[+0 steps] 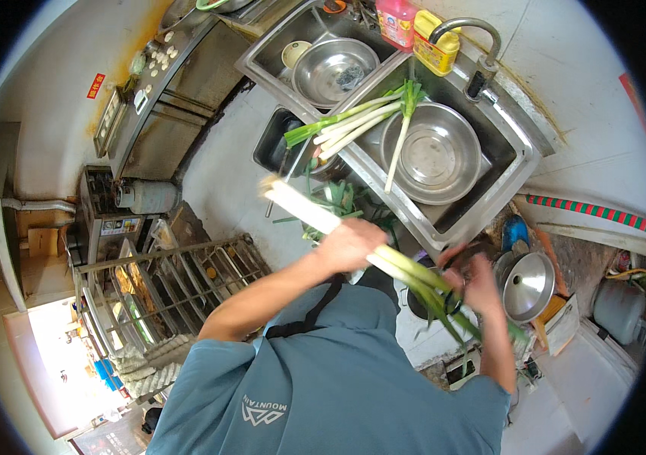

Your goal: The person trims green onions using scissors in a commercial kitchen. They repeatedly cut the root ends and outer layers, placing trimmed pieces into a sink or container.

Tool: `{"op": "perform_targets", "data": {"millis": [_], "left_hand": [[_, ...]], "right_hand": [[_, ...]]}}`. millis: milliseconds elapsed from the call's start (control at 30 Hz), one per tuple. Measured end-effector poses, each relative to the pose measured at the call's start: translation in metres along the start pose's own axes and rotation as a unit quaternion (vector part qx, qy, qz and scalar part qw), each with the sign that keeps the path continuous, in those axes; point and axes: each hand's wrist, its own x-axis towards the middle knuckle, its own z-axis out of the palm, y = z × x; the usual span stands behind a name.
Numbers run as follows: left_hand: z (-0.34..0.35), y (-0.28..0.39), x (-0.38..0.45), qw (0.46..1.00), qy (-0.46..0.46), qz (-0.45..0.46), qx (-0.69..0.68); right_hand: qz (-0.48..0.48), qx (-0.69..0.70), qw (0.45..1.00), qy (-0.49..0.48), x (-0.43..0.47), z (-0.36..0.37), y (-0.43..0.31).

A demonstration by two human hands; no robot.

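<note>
My left hand (351,244) grips a thick large green onion (303,207) around its pale stalk, its root end pointing to the upper left. Blurred by motion, my right hand (479,284) is at the green leaves (442,310) of the same stalk; its exact hold is unclear. A dark thing by its fingers is too smeared to identify. Ahead, several more large green onions (351,122) lie across the sink divider and front edge. One single stalk (400,145) rests over the rim of a steel basin (473,153) in the right sink bowl.
Green leaf trimmings (337,196) lie below the sink edge. Another steel basin (371,51) sits in the left bowl, near a pink bottle (396,25), a yellow jug (437,48) and the faucet (476,79). A metal rack (169,284) stands left; a white bucket (402,293) stands near my right arm.
</note>
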Motion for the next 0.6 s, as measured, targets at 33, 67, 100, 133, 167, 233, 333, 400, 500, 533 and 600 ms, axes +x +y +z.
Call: {"op": "perform_targets", "data": {"millis": [33, 67, 100, 133, 167, 233, 333, 400, 500, 533, 600], "left_hand": [[-0.016, -0.012, -0.013, 0.998, -0.014, -0.045, 0.031], [-0.028, -0.027, -0.035, 0.993, -0.015, -0.105, 0.056], [-0.042, -0.038, -0.055, 0.985, 0.017, -0.155, 0.072], [-0.059, -0.044, -0.077, 0.974, 0.036, -0.196, 0.104], [-0.077, -0.051, -0.092, 0.963, 0.056, -0.227, 0.132], [-0.105, -0.055, -0.115, 0.934, 0.134, -0.275, 0.187], [-0.144, -0.054, -0.138, 0.885, 0.224, -0.337, 0.23], [-0.16, -0.044, -0.149, 0.86, 0.241, -0.375, 0.248], [-0.165, -0.034, -0.162, 0.835, 0.261, -0.434, 0.213], [-0.162, -0.031, -0.165, 0.828, 0.267, -0.454, 0.193], [-0.155, -0.027, -0.166, 0.822, 0.255, -0.488, 0.145]], "right_hand": [[-0.057, 0.164, 0.983, 0.065, 0.006, -0.024, -0.009], [-0.133, 0.314, 0.934, 0.11, 0.011, -0.048, -0.018], [-0.191, 0.27, 0.901, 0.279, 0.011, -0.056, -0.047], [-0.212, 0.288, 0.893, 0.273, -0.002, -0.086, -0.059], [-0.234, 0.3, 0.883, 0.275, -0.019, -0.112, -0.072], [-0.396, 0.251, 0.861, 0.197, -0.016, -0.105, -0.107], [-0.364, 0.246, 0.879, 0.186, 0.004, -0.086, -0.073], [-0.3, 0.261, 0.906, 0.145, 0.039, -0.026, -0.067], [-0.206, 0.295, 0.932, 0.041, 0.079, 0.073, -0.048], [-0.196, 0.244, 0.95, 0.018, 0.087, 0.102, -0.054], [-0.186, 0.242, 0.952, 0.002, 0.106, 0.152, -0.068]]}}
